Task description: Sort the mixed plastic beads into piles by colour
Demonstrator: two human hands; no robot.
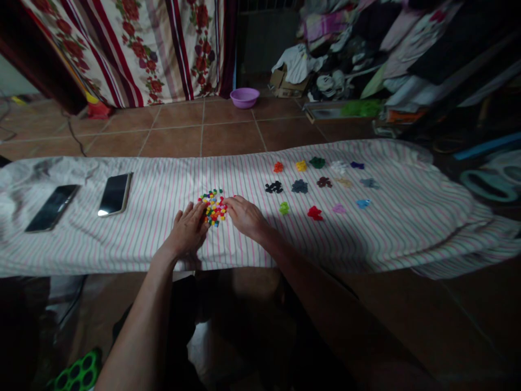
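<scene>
A heap of small multicoloured pieces point(214, 207), like tiny bricks or beads, lies on the striped cloth point(163, 244). On the heap's left side is my left hand point(189, 228), palm down, its stretched fingers touching the edge. My right hand point(246, 217) rests at the opposite side, fingers extended and slightly bent toward the pieces. Nothing shows gripped in either hand; the undersides are hidden. Right of my hands sit small single-colour piles, among them orange point(278, 167), yellow point(301, 165), black point(274, 187), lime green point(284, 208) and red point(315, 213).
Two phones, one dark point(52, 208) and one light-edged point(115, 194), lie at the cloth's left. Beyond on the tiled floor are a purple basin point(245, 98), a cardboard box point(288, 84) and heaped clothes. A flowered curtain point(163, 49) hangs behind.
</scene>
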